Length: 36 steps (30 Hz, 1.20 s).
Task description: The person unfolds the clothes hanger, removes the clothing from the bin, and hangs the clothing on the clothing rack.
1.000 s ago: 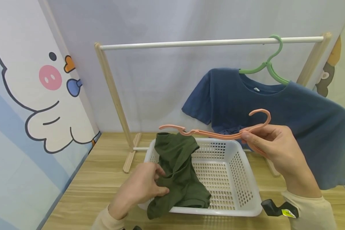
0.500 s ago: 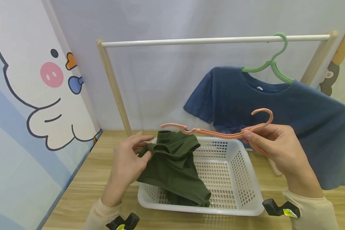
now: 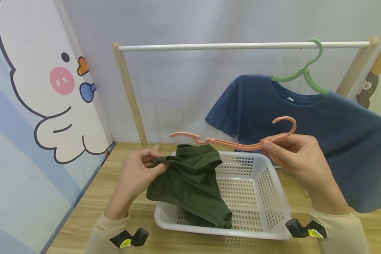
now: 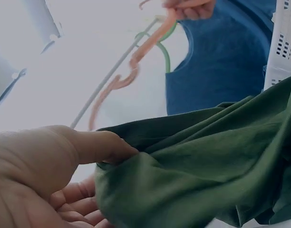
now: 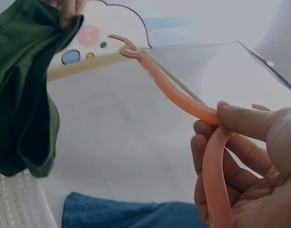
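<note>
My left hand (image 3: 139,174) pinches the edge of a dark green garment (image 3: 190,183) between thumb and fingers. The lifted part of the cloth slopes down from that hand, and its lower end lies in the white basket. In the left wrist view the thumb lies over a fold of the green cloth (image 4: 198,166). My right hand (image 3: 300,158) grips an orange clothes hanger (image 3: 235,144) near the base of its hook. One arm of the hanger reaches left above the garment; in the right wrist view the other hanger arm (image 5: 216,180) runs down past the fingers.
A white plastic basket (image 3: 274,197) with slotted walls stands on the wooden table (image 3: 92,211). Behind it rises a rack with a white rail (image 3: 209,46). A blue T-shirt (image 3: 292,127) hangs from the rail at the right on a green hanger (image 3: 311,79).
My left hand has taken hold of the green garment and raised its edge up and to the left from the basket. The right hand still holds the hanger, a little further left.
</note>
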Motion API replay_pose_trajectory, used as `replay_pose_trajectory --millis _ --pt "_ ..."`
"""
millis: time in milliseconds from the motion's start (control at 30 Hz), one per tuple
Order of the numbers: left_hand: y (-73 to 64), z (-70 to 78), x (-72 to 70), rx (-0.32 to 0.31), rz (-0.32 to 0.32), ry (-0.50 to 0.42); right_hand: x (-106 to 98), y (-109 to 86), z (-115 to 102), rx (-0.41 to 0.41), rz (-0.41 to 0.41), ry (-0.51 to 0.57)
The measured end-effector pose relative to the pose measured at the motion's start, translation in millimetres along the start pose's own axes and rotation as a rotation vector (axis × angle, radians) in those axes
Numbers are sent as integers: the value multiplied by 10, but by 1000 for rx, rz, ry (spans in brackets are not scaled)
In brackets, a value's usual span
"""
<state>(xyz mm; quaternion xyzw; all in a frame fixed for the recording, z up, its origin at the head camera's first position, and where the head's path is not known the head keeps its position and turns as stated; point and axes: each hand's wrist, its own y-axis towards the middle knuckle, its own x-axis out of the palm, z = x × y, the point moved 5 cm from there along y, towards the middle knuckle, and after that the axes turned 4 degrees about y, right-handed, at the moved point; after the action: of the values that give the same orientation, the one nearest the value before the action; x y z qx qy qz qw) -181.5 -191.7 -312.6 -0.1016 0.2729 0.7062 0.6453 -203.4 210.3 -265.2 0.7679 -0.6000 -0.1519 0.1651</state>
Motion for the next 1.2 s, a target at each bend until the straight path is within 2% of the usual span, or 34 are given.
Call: replay_pose_trajectory --millis 67,200,300,367,500,700,767,1033,1200 --pt "8 7 -4 -16 12 -40 114 92 -49 4 17 -34" --pt "13 26 -3 -22 39 -49 438 334 -112 -2 -11 26" --pt "13 8 -22 -23 63 -32 736 502 -73 19 -58 53" --pt "21 -14 -29 -25 71 -26 907 579 -28 29 -84 30" --pt "40 -62 -37 -27 70 -3 1137 649 62 34 -106 -14" --pt "84 -150 -40 -61 71 36 1355 676 221 70 -126 140" --pt "101 -176 -39 -72 79 38 1415 687 268 62 -140 158" --pt "150 -264 -27 -103 73 77 1574 756 276 -68 -195 94" --pt "165 -305 -19 -99 52 74 1632 823 260 -149 -215 120"
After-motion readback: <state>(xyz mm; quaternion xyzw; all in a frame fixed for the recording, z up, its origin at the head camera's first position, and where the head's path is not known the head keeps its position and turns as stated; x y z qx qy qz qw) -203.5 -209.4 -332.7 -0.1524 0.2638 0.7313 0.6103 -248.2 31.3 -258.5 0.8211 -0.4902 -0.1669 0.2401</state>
